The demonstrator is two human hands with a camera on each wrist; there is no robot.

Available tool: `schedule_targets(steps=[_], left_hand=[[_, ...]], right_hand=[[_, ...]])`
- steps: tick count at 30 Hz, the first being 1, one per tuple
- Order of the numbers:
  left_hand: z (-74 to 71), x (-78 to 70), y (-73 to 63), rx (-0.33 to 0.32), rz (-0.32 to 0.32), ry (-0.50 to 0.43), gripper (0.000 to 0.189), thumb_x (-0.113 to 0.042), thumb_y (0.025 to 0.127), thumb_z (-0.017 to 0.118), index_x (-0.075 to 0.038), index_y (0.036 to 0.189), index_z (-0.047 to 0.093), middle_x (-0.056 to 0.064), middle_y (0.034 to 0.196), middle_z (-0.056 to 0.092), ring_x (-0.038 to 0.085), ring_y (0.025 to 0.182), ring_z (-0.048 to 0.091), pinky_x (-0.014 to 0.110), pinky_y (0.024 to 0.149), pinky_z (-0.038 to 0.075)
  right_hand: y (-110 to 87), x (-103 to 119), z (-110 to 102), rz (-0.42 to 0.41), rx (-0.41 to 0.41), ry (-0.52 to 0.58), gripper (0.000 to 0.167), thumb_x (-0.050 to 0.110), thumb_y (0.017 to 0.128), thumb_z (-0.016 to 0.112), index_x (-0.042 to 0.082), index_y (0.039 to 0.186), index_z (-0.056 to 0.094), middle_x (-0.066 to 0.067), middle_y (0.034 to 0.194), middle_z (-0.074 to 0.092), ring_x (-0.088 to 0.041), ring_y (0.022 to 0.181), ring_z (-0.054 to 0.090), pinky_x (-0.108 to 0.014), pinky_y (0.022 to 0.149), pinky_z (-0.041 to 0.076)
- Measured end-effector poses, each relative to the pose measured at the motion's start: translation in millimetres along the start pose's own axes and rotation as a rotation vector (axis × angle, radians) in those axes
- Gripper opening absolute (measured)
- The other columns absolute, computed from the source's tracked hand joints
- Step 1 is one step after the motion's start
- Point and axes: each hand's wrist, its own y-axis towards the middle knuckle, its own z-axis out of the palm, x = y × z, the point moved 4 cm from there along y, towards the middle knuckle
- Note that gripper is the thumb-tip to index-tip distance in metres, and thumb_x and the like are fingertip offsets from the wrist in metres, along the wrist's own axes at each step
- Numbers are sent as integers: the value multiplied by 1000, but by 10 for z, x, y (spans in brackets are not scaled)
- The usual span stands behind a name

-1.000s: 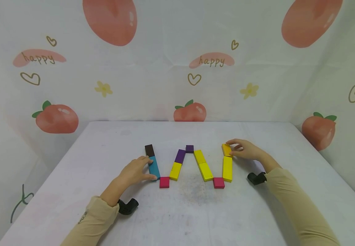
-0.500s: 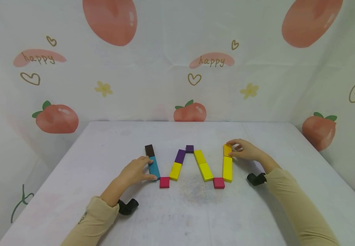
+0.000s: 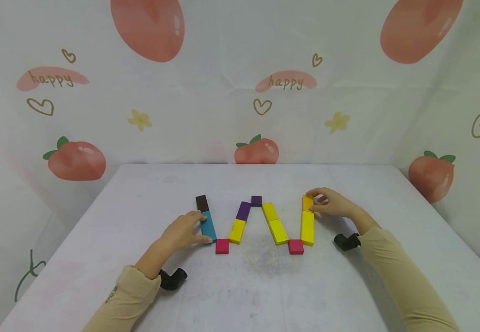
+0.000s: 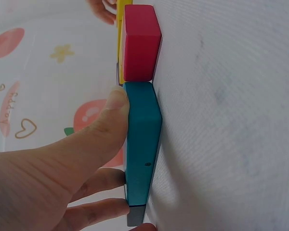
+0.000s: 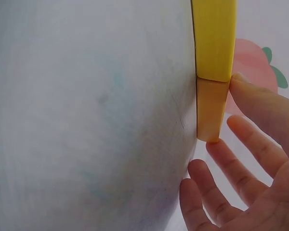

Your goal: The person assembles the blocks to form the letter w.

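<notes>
In the head view my left hand (image 3: 182,233) rests on a blue block (image 3: 208,227), thumb near its near end and fingers near its far end. The left wrist view shows the thumb and fingertips touching the upper edge of that block. Beyond it lies a dark brown block (image 3: 202,203); at its near end a red block (image 3: 222,246). My right hand (image 3: 333,203) holds an orange-yellow block (image 3: 308,203) between thumb and finger, at opposite ends in the right wrist view. This block meets the far end of a long yellow block (image 3: 307,228).
Between the hands a zigzag of blocks lies flat: a yellow block (image 3: 237,231), a purple block (image 3: 243,211), a small purple block (image 3: 256,201), two more yellow ones and a second red block (image 3: 296,246). A printed cloth (image 3: 207,92) hangs behind the white table (image 3: 240,295).
The orange-yellow block, tilted left at first, has turned slightly to the right and now lines up with the long yellow block. The left hand has stayed on the blue block.
</notes>
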Motion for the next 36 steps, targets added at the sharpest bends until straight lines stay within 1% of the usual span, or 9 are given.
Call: schedule_targets(steps=[5,11,15,22,26,36], left_hand=[[-6,-15,-14,5,-9,18,65,-38,76,75,-2,127,54,24,137,47,42,119,49,53,97,46],[21,14,18,2,-5,16,65,-36,78,74,-1,128,53,25,138,46,43,120,49,53,98,45],[25,8,20,1,4,16,64,-36,78,74,-1,127,53,25,137,46,43,119,49,53,98,45],[13,20,20,2,-8,12,65,-35,78,74,-1,128,53,25,138,45,43,120,48,53,99,45],[19,27,26,3,-4,24,65,-35,77,74,-1,128,53,25,137,46,43,119,49,53,98,45],[20,46,35,3,5,41,66,-37,77,74,-1,128,52,25,138,45,43,119,49,53,98,45]], right_hand=[[2,2,3,6,2,-4,51,23,89,64,-2,129,47,-27,130,49,-41,109,52,-53,97,45],[4,5,4,5,3,-3,51,22,89,64,-2,129,47,-27,130,48,-42,110,52,-54,98,45],[5,6,4,3,2,-1,50,22,89,64,-3,129,47,-27,129,49,-42,110,52,-54,98,45],[4,11,1,4,-4,-12,50,22,88,64,-4,128,47,-28,128,49,-41,108,52,-53,97,46],[5,10,3,7,-5,-15,51,21,88,64,-4,128,47,-28,128,49,-41,108,53,-53,97,46],[-20,24,-3,23,-12,0,52,24,89,63,-3,130,46,-29,132,46,-43,111,51,-54,98,44]])
